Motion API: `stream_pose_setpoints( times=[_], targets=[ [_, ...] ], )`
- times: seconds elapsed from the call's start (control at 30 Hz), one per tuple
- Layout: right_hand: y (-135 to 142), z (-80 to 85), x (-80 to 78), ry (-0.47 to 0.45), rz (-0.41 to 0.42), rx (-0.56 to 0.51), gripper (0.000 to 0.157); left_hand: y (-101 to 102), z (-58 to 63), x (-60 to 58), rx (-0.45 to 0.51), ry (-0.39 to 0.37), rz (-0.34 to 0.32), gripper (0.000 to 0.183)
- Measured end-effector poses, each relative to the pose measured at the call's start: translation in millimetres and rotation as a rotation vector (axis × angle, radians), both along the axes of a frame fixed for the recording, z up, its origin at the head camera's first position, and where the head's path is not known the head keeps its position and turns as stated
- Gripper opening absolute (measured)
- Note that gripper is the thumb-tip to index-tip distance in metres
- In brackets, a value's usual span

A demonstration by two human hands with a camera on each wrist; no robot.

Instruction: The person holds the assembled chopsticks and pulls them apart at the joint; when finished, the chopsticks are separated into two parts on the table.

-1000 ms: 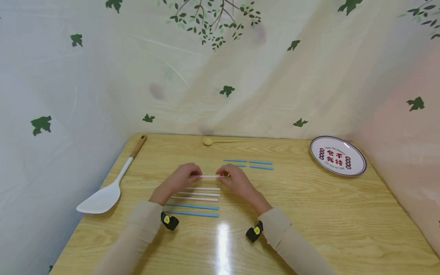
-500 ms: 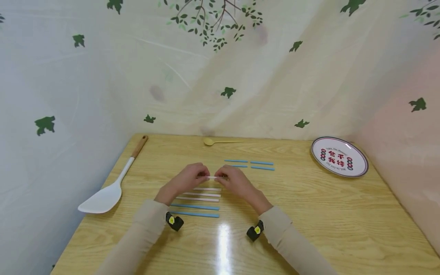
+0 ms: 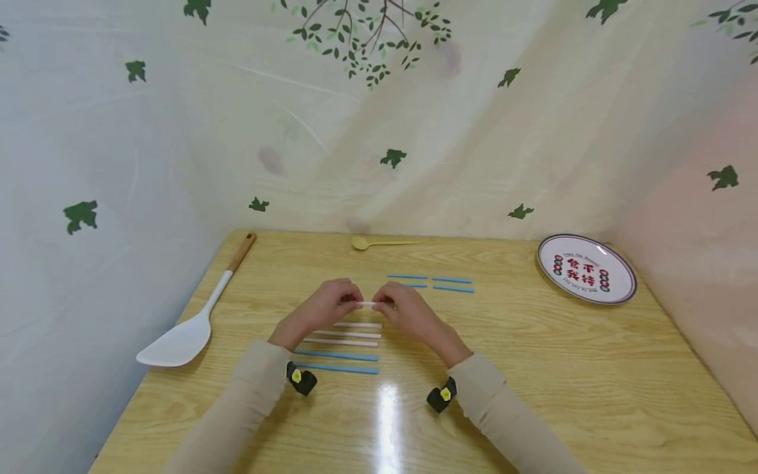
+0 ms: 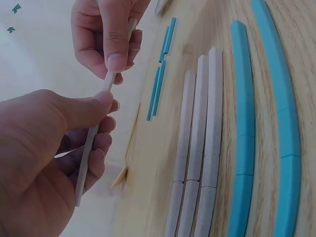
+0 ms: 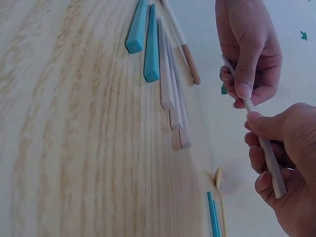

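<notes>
Both hands hold a pale pinkish chopstick [image 4: 88, 158] above the table, with a short stretch of it showing between the fingers in the head view. My left hand [image 3: 328, 306] pinches one part with thumb and fingers, while the right hand [image 3: 408, 309] grips the other. Whether a joint lies under the thumbs is hidden. Several pale chopsticks [image 3: 349, 335] with seams along them lie side by side below the hands. Nearer the front are two blue chopsticks [image 3: 346, 369], also seamed. Behind the right hand lie several short blue chopstick pieces [image 3: 453, 288], set in two pairs.
At the left edge of the table [image 3: 562, 368] lies a white spatula [image 3: 183, 339] with a wooden handle. A yellow spoon [image 3: 360, 243] rests near the back edge. The oval plate [image 3: 586, 268] with red characters stands at the back right. Printed cloth hangs behind.
My left hand has moved right, towards the right hand, so less of the chopstick shows between them. The right hand has stayed nearly in place. Things on the table have not moved.
</notes>
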State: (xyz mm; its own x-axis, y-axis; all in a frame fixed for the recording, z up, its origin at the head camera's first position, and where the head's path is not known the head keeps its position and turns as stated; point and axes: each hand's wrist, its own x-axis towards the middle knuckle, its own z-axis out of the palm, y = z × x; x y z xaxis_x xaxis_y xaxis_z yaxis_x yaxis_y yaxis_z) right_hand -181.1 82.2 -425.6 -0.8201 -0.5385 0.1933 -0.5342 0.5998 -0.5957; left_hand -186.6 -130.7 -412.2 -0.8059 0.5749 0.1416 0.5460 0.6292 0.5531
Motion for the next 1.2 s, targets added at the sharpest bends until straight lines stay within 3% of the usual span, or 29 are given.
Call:
stream_pose_setpoints(
  times=[0.23,0.57,1.2],
  targets=[
    [2,2.5,1.5,0.033,0.005,0.022,0.008,0,0.5,-1.1,0.021,0.066,-0.016,0.005],
    [3,2.9,2.0,0.105,0.039,0.015,0.007,0,3.7,0.4,0.039,0.074,-0.018,0.008],
    [12,5.9,6.7,0.158,0.055,-0.014,0.006,4,6.5,0.4,0.081,0.116,-0.045,0.007]
  ],
)
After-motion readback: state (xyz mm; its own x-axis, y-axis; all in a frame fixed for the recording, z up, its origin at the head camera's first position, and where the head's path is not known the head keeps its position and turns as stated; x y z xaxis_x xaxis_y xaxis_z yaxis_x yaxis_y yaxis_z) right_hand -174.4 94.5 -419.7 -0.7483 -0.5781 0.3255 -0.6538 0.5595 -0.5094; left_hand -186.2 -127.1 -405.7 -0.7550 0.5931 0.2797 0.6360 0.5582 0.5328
